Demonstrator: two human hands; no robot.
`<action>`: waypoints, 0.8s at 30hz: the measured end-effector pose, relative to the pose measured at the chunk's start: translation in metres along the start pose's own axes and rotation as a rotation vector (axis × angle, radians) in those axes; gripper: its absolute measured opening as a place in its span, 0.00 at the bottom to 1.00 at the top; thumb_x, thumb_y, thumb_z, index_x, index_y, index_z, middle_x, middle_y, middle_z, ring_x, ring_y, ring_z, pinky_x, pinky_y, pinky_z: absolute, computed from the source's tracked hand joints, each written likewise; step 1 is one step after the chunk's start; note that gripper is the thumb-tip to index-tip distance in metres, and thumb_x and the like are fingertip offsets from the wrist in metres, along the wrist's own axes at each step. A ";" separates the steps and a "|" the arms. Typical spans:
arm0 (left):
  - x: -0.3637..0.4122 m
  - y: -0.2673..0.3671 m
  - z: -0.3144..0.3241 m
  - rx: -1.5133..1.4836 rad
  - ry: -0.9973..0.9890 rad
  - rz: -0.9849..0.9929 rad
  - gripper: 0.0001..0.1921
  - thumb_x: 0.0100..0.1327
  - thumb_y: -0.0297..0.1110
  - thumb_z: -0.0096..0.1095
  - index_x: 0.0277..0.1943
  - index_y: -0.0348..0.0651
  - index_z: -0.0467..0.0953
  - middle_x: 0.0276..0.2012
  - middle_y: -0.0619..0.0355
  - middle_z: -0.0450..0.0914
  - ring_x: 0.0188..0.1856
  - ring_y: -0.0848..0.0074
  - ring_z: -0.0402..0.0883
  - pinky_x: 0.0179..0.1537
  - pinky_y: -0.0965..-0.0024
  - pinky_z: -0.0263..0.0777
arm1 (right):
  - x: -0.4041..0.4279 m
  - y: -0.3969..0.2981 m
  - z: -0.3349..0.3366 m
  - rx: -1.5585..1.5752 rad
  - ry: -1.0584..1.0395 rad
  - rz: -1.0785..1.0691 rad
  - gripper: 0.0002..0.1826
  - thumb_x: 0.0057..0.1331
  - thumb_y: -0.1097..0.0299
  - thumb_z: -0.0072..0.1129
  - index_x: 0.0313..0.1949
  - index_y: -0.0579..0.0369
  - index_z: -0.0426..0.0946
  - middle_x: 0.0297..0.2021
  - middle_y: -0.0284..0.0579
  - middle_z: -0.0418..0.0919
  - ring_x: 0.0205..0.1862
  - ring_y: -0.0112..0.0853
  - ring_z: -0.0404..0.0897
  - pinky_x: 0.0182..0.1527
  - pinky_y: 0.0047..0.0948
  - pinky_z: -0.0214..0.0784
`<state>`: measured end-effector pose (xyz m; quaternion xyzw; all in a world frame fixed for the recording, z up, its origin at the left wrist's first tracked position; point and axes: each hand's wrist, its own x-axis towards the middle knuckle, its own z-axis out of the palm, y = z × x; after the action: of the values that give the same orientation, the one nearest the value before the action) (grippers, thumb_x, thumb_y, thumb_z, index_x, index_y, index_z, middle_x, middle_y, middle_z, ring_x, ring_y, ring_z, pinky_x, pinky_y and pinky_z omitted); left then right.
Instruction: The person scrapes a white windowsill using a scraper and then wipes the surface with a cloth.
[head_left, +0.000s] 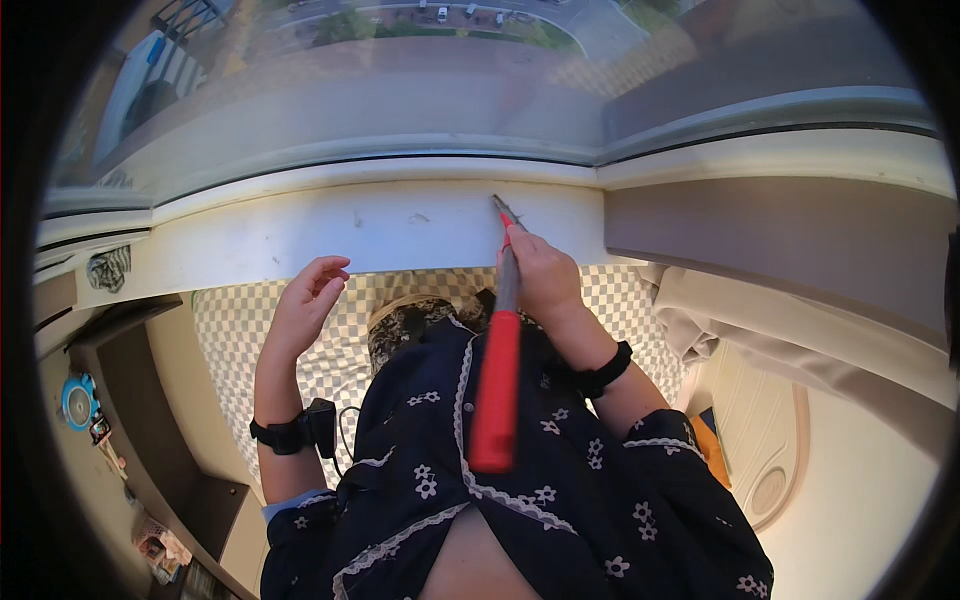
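Observation:
My right hand (547, 274) is wrapped around a long tool with a grey shaft and a red grip (495, 390). The grip end points back toward my chest. Its narrow far end, partly red with grey fuzz on it, reaches over the white windowsill (300, 225); I cannot tell whether it touches the surface. Part of the tool is hidden by my fingers. My left hand (307, 304) hangs in the air near the sill's front edge, holding nothing, fingers loosely curved. Small grey bits of dust (418, 217) lie on the sill.
Window glass (375, 97) rises beyond the sill, with a street far below. A brown panel (772, 247) and beige curtain (720, 307) flank the right. A checkered bedspread (232, 345) spreads beneath me. A crumpled grey cloth (109, 268) sits far left, above a brown shelf unit (142, 375).

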<state>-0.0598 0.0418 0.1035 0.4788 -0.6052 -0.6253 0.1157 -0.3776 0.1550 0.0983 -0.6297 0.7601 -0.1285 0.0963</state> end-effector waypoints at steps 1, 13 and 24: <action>0.000 0.000 0.002 -0.003 -0.002 0.002 0.14 0.71 0.29 0.53 0.57 0.37 0.72 0.45 0.57 0.78 0.50 0.77 0.76 0.54 0.73 0.69 | -0.002 0.004 -0.006 0.083 0.115 -0.034 0.19 0.59 0.65 0.63 0.50 0.53 0.76 0.33 0.47 0.81 0.32 0.46 0.81 0.34 0.39 0.75; 0.012 -0.002 0.011 -0.027 -0.046 -0.004 0.14 0.70 0.30 0.53 0.56 0.37 0.73 0.45 0.56 0.79 0.50 0.76 0.76 0.52 0.72 0.70 | 0.007 0.037 0.006 -0.048 0.158 0.201 0.12 0.61 0.63 0.60 0.43 0.52 0.76 0.27 0.49 0.79 0.30 0.46 0.81 0.32 0.42 0.74; 0.019 0.001 0.010 -0.054 -0.006 0.016 0.14 0.70 0.29 0.53 0.56 0.37 0.74 0.45 0.56 0.79 0.51 0.75 0.77 0.53 0.72 0.70 | -0.001 0.046 -0.014 0.074 0.202 0.045 0.15 0.60 0.66 0.60 0.45 0.54 0.74 0.31 0.46 0.80 0.31 0.45 0.81 0.32 0.39 0.75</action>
<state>-0.0768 0.0344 0.0938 0.4687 -0.5925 -0.6418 0.1318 -0.4241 0.1650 0.0967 -0.5921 0.7748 -0.2169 0.0450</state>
